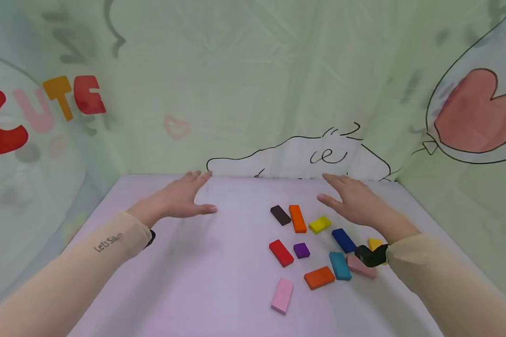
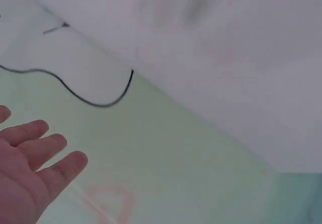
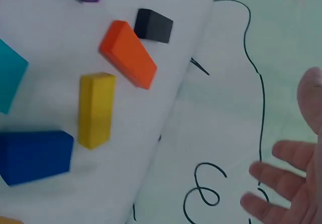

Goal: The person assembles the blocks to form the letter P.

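Note:
My left hand (image 1: pixel 180 195) is held above the left side of the table, fingers stretched out and thumb pointing right, with nothing in it. In the left wrist view the same hand (image 2: pixel 35 168) shows spread fingers against the backdrop. Over the right side hovers my right hand (image 1: pixel 356 199), thumb apart from straight fingers, also holding nothing. Nearest below it are a yellow block (image 1: pixel 320 224) and a dark blue block (image 1: pixel 343 240). An orange block (image 1: pixel 297 218) and a black block (image 1: pixel 280 215) lie just left of these; the right wrist view shows them too.
Toward the front lie a red block (image 1: pixel 281 253), a purple block (image 1: pixel 301 250), a teal block (image 1: pixel 340 266), another orange block (image 1: pixel 319 278) and a pink block (image 1: pixel 282 296). The right wristband partly covers more blocks. A printed curtain (image 1: pixel 253 84) borders the pale table (image 1: pixel 219 281).

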Tool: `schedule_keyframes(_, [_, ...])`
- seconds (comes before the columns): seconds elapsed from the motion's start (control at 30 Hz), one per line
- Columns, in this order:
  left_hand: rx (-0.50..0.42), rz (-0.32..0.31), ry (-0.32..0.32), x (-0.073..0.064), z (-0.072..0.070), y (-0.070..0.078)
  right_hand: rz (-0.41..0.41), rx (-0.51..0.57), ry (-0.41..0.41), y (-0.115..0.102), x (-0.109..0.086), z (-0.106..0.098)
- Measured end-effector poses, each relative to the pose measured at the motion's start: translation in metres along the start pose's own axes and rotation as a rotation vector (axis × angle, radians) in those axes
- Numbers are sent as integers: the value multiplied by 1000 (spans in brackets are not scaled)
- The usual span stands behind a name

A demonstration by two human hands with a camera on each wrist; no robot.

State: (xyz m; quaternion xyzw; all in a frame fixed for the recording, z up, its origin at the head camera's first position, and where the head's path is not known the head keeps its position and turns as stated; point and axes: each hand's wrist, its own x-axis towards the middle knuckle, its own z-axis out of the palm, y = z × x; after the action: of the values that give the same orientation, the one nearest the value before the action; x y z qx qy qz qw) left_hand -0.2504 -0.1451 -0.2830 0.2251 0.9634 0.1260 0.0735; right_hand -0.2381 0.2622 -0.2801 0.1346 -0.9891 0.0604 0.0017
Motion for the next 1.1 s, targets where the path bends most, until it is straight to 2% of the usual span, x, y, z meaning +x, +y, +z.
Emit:
schedule_keyframes(0.27, [-123,147,-115,-6,75,54,-106,146,-122,-17,-2,44])
schedule_keyframes(0.37, [-115,205,-172,-7,98,74,-149,186,-174,-24,-1,61])
schedule_keyframes(0.47, [-85,268,-220,-9,114,89,-195,222,-231,-31,0,75])
schedule_keyframes(0.57, [-50,341,-224,-12,126,99,-247,228,-282,-36,1,85])
schedule_keyframes(0.7, [-14,412,-180,-12,134,106,-314,209,-313,-39,2,91])
schedule_keyframes(0.9, [-2,425,-152,-10,139,114,-357,198,-319,-42,3,91])
schedule_keyframes(1.1, [32,416,-121,-7,143,118,-314,173,-291,-43,-4,92])
